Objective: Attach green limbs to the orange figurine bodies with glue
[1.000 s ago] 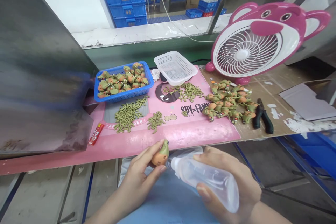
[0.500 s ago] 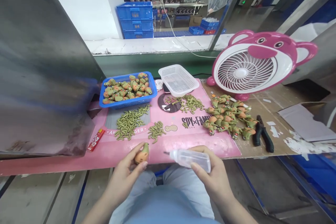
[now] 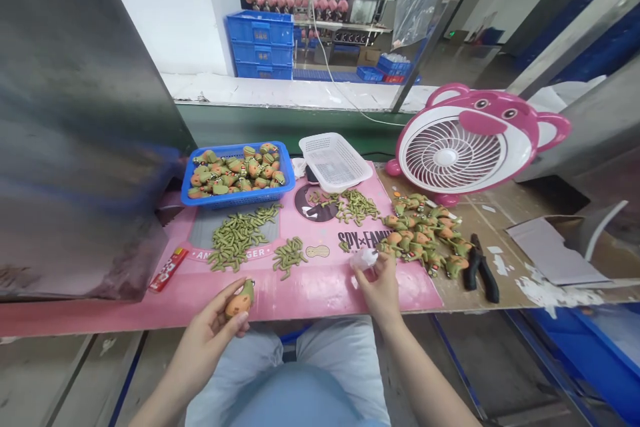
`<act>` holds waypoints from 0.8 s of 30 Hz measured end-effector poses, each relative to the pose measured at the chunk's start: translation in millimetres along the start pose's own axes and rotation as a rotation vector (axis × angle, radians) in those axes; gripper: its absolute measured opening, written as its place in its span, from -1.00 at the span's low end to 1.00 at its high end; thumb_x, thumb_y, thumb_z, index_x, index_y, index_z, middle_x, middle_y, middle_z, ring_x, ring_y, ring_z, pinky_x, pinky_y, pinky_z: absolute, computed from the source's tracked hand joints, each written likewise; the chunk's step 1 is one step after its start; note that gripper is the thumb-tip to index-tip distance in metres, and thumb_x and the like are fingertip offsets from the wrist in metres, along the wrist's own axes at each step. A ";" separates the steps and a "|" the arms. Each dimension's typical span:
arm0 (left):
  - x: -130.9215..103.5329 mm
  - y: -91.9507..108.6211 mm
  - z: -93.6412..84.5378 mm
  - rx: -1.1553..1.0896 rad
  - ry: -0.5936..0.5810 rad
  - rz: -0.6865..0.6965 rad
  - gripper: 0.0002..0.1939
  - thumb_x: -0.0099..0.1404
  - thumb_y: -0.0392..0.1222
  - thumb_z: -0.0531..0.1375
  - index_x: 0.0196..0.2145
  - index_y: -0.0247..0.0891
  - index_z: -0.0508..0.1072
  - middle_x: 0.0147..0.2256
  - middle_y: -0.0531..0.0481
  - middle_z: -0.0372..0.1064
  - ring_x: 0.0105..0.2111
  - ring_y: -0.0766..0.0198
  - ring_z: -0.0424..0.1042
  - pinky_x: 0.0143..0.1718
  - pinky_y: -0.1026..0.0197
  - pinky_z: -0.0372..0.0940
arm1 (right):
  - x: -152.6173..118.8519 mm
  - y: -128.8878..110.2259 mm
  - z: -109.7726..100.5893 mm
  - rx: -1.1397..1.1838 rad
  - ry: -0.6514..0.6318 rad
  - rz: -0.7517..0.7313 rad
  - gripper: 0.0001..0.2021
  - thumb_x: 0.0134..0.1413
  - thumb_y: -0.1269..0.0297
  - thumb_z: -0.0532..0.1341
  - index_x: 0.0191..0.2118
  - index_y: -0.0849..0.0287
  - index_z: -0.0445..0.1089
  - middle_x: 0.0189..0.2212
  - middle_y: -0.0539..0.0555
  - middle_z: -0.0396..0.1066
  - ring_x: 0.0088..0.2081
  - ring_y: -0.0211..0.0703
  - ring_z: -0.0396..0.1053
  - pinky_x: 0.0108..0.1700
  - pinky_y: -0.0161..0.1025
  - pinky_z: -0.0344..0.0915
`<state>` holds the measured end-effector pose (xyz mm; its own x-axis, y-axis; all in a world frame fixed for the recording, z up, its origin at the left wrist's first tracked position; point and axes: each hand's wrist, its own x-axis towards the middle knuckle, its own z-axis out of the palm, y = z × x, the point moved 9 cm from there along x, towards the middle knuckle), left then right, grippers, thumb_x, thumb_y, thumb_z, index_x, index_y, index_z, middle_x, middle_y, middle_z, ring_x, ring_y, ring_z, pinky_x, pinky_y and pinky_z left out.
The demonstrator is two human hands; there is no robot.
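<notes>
My left hand is closed around a small orange-and-green figurine, thumb in front, just over the front edge of the pink mat. My right hand grips a translucent squeeze bottle above the mat, beside the printed lettering. Between the hands lies a small heap of curved green pieces; a larger pile of green pieces is behind my left hand. More green pieces lie farther back. Just right of the bottle stand several figurines with green limbs.
A blue basket full of figurine bodies stands back left, beside a white basket. Pliers lie at the right, near a pink bear-shaped fan. A red packet lies by the metal panel at the left.
My right hand has moved forward with the bottle, which has turned from pointing left to pointing right. My left hand still holds the figurine, a little farther left. The view has shifted slightly.
</notes>
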<state>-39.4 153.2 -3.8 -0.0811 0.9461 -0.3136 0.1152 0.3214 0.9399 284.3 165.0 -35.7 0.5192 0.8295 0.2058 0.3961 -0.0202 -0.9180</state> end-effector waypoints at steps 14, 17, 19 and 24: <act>-24.9 6.8 23.4 -0.117 -0.107 -0.051 -0.43 -0.06 0.07 0.30 -0.10 -0.23 0.43 -0.42 0.03 0.45 -0.53 0.30 0.37 -0.46 0.28 0.34 | -18.3 -57.2 107.3 -0.430 -0.317 -0.278 -0.94 -0.03 0.44 0.08 -0.41 0.19 0.28 -0.38 0.20 0.31 -0.30 0.06 0.23 -0.27 -0.05 0.16; -30.4 4.6 28.3 -0.177 -0.140 -0.073 -0.48 -0.05 0.01 0.31 -0.12 -0.23 0.43 -0.48 0.06 0.44 -0.54 0.32 0.36 -0.48 0.30 0.33 | -6.7 -60.4 115.7 -0.421 -0.364 -0.265 -0.89 0.00 0.46 0.07 -0.49 0.18 0.24 -0.42 0.20 0.32 -0.30 0.05 0.24 -0.26 -0.06 0.17; -33.4 3.8 32.0 -0.205 -0.166 -0.089 -0.51 -0.02 -0.04 0.31 -0.11 -0.24 0.42 -0.50 0.07 0.44 -0.55 0.33 0.35 -0.48 0.31 0.32 | -4.8 -64.2 114.0 -0.376 -0.398 -0.259 -0.88 0.01 0.48 0.05 -0.49 0.18 0.23 -0.45 0.17 0.33 -0.31 0.00 0.27 -0.26 -0.09 0.20; -35.4 8.6 39.0 -0.120 -0.235 -0.063 -0.56 0.06 -0.17 0.24 -0.06 -0.25 0.40 -0.44 0.06 0.46 -0.52 0.33 0.38 -0.41 0.30 0.34 | -27.8 -101.4 84.9 -0.135 -0.508 -0.274 -0.91 0.08 0.38 0.04 -0.37 0.21 0.26 -0.45 0.07 0.38 -0.41 -0.21 0.35 -0.37 -0.29 0.31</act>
<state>3.0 124.0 10.0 0.1492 0.9121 -0.3819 -0.0019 0.3865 0.9223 165.3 191.3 22.9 -0.0296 0.9772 0.2104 0.5742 0.1890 -0.7966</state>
